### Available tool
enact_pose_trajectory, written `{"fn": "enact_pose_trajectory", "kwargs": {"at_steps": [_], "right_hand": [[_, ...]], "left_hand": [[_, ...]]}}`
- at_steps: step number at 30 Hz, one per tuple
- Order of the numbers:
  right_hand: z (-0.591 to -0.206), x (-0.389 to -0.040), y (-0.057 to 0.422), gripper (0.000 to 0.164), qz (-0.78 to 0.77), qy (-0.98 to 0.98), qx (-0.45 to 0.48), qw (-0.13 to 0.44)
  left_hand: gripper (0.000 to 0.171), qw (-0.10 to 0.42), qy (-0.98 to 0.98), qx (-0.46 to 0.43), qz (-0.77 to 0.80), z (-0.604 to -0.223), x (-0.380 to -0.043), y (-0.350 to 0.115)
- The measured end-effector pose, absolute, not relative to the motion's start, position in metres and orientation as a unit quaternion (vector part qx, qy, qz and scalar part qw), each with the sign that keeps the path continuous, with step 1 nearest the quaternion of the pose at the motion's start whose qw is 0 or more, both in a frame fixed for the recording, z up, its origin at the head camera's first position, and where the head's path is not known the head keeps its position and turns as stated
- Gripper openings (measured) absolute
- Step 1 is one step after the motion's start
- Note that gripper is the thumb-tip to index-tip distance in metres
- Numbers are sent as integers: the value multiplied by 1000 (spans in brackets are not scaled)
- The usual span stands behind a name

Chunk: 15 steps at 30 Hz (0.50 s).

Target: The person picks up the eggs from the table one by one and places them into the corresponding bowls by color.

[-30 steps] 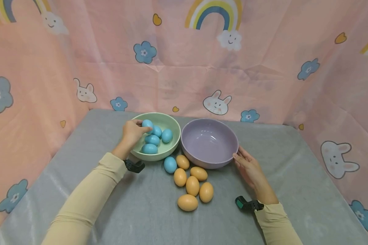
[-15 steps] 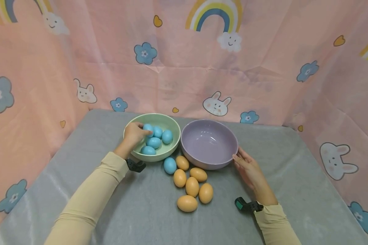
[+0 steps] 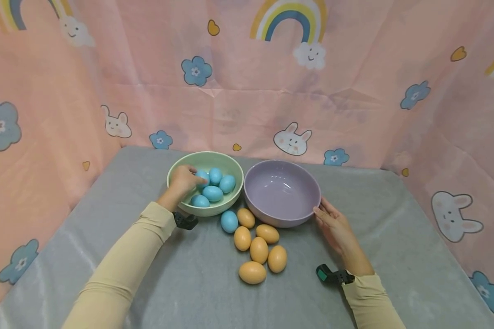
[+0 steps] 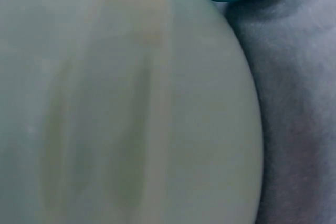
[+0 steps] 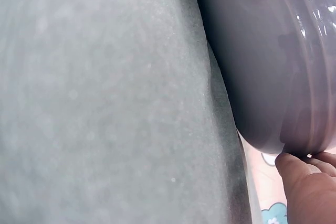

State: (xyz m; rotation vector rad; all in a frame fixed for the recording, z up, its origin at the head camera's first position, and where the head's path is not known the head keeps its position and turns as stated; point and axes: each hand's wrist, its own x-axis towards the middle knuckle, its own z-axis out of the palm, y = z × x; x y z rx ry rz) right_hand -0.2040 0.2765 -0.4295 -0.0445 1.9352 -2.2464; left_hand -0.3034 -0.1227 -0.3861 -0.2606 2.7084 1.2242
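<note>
My left hand (image 3: pixel 184 180) reaches over the near-left rim of a light green bowl (image 3: pixel 180 201). Thumb and fingers pinch a blue egg (image 3: pixel 203 176) low inside it, partly hidden by the thumb. Several other blue eggs (image 3: pixel 212 193) lie in that bowl. The left wrist view is filled mostly by the green bowl's outer wall (image 4: pixel 210 108). My right hand (image 3: pixel 333 223) rests against the right side of a purple bowl (image 3: pixel 281 189). In the right wrist view its fingertips (image 5: pixel 290 162) touch the bowl's outer wall (image 5: pixel 252 72).
One blue egg (image 3: pixel 229 221) lies on the grey cloth (image 3: pixel 181 283) before the bowls. Several orange eggs (image 3: pixel 259 250) are clustered beside it. The two bowls stand side by side. Behind the table hangs a pink patterned curtain (image 3: pixel 238 114).
My left hand has lowered the blue egg deeper into the green bowl and moved slightly right. The other blue eggs there have shifted a little right. The right hand stays at the purple bowl.
</note>
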Motion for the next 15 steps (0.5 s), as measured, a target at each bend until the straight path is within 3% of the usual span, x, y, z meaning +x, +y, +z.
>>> {"fn": "enact_pose_trajectory", "kwargs": {"at_steps": [15], "right_hand": [[-429,-204,276,74,-750,656,-15,88]], "left_hand": [[58,100,914,-76,385,-383,-300,-120]]}}
